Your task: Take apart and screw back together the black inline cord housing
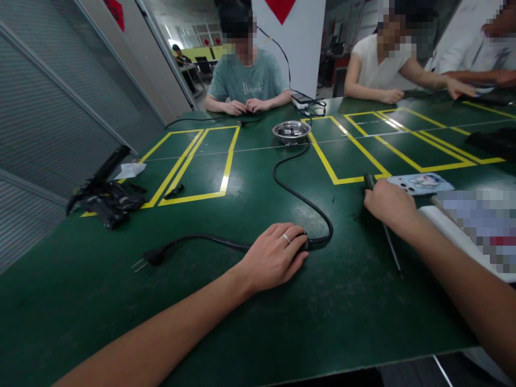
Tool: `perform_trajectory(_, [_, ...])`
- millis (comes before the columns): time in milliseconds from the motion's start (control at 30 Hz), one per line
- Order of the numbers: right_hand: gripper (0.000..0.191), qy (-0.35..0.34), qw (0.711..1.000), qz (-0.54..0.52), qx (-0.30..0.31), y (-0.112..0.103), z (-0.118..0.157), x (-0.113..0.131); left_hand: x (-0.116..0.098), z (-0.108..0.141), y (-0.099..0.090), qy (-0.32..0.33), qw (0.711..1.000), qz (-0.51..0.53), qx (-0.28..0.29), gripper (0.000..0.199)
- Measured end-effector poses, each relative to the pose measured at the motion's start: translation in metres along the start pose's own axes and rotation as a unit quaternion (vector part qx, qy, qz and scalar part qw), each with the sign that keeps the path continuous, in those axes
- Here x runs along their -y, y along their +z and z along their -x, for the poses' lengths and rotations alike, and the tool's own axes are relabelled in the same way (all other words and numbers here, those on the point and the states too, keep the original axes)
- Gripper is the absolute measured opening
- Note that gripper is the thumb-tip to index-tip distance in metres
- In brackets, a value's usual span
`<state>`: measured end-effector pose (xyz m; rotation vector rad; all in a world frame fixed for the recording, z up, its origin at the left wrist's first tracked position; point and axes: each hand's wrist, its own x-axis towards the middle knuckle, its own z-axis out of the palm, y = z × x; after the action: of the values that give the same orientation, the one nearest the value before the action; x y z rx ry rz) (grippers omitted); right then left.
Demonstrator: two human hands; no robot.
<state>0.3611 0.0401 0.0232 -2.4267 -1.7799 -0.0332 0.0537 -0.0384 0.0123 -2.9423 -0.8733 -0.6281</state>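
Note:
A black power cord (pixel 300 196) runs across the green table, with a two-pin plug (pixel 155 257) at its left end. My left hand (pixel 278 255), with a ring on one finger, is closed over the cord near the middle of the table. A dark, thicker piece on the cord shows partly beneath its fingertips; its kind is hidden. On the right, my right hand (pixel 389 201) grips a screwdriver (pixel 392 247) by its dark handle. The shaft points toward me, its tip close to the tabletop. Beside this hand lies a phone in a light blue case (pixel 421 184).
A metal bowl (pixel 291 131) holding small parts stands farther back. Dark parts and plastic bags (pixel 108 199) lie at left, near a small black piece (pixel 174 191). A white-edged object (pixel 463 239) sits under my right forearm. Several people are seated across the table (pixel 226 328).

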Motion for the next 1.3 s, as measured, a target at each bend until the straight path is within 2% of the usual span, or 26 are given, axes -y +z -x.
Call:
perform_trajectory(67, [0.039,0.002,0.995,-0.087,-0.047,-0.004,-0.003,0.002,0.0,0.0,0.0,0.002,1.0,0.002,-0.006,0.028])
perform_trajectory(133, [0.032,-0.008,0.965,-0.249,-0.075,-0.01,-0.004,0.007,0.001,0.0,0.001,0.002,1.0,0.005,-0.008,0.028])
perform_trajectory(167, [0.03,-0.012,0.931,-0.357,-0.068,-0.013,-0.003,0.01,0.001,0.001,0.001,0.002,1.0,0.006,-0.007,0.028])
perform_trajectory(200, [0.028,-0.012,0.882,-0.468,-0.048,-0.015,-0.002,0.014,0.001,0.001,0.001,0.001,1.0,0.007,-0.007,0.028])
perform_trajectory(267, [0.029,-0.006,0.762,-0.648,0.012,-0.019,0.004,0.021,0.001,0.001,0.001,-0.001,1.0,0.01,-0.006,0.028])
perform_trajectory(300, [0.029,-0.004,0.71,-0.703,0.041,-0.02,0.006,0.024,0.001,0.001,0.001,-0.001,1.0,0.011,-0.006,0.028])
perform_trajectory(333, [0.03,-0.004,0.673,-0.737,0.061,-0.02,0.009,0.026,0.001,0.001,0.001,-0.001,1.0,0.013,-0.007,0.028])
perform_trajectory(367, [0.029,-0.004,0.649,-0.758,0.073,-0.021,0.01,0.027,0.001,0.001,0.002,-0.001,1.0,0.014,-0.008,0.028])
perform_trajectory(433, [0.026,0.003,0.623,-0.777,0.087,-0.022,0.012,0.026,0.001,0.001,0.002,-0.002,1.0,0.016,-0.009,0.028])
perform_trajectory(533, [0.016,0.038,0.608,-0.789,0.081,-0.024,0.01,0.023,0.001,0.001,0.003,-0.004,1.0,0.016,-0.008,0.028])
perform_trajectory(633, [0.012,0.056,0.608,-0.791,0.043,-0.025,0.007,0.023,0.001,0.001,0.002,-0.005,1.0,0.015,-0.007,0.028])
perform_trajectory(767, [0.022,0.061,0.625,-0.773,-0.085,-0.024,0.005,0.024,0.001,0.0,0.0,0.001,1.0,0.011,-0.005,0.028])
perform_trajectory(867, [0.024,0.029,0.645,-0.736,-0.203,-0.024,0.003,0.024,0.0,0.0,-0.001,0.007,1.0,0.006,-0.002,0.029])
perform_trajectory(967, [0.029,-0.014,0.652,-0.7,-0.29,-0.027,0.004,0.024,0.001,0.0,0.0,0.006,1.0,0.002,-0.002,0.029])
perform_trajectory(1100, [0.043,-0.071,0.672,-0.655,-0.338,-0.029,0.012,0.028,0.001,0.001,0.001,0.002,1.0,0.004,-0.005,0.029])
perform_trajectory(1300, [0.033,-0.104,0.703,-0.613,-0.345,-0.026,0.027,0.037,0.001,0.0,0.001,-0.001,1.0,0.011,-0.002,0.029])
